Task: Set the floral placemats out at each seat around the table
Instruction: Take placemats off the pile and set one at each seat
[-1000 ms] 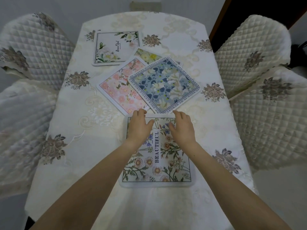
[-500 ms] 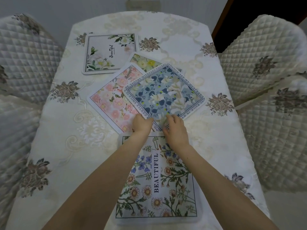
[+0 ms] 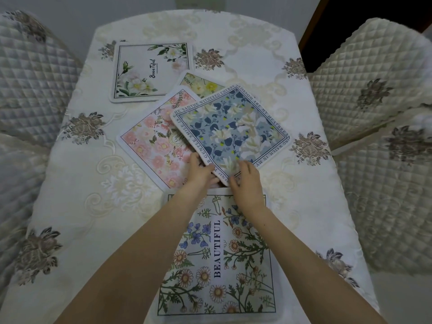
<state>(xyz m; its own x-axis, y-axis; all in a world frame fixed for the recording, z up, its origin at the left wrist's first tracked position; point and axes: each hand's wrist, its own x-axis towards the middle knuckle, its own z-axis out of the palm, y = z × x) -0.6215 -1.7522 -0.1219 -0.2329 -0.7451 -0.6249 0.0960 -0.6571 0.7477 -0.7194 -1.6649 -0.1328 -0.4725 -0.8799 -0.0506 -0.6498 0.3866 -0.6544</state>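
Cream tablecloth (image 3: 93, 183), quilted chairs. Your left hand (image 3: 198, 171) and right hand (image 3: 245, 185) pinch the blue placemat (image 3: 231, 129) near corner, atop the pink placemat (image 3: 159, 146). Risk: lifting drags it askew.

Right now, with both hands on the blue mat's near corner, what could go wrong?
1. The blue floral square placemat overlaps the pink floral placemat; lifting it may drag the pink one askew.
2. The left hand and right hand grip only one corner, so the mat may sag and nudge the yellow-flowered placemat beneath.
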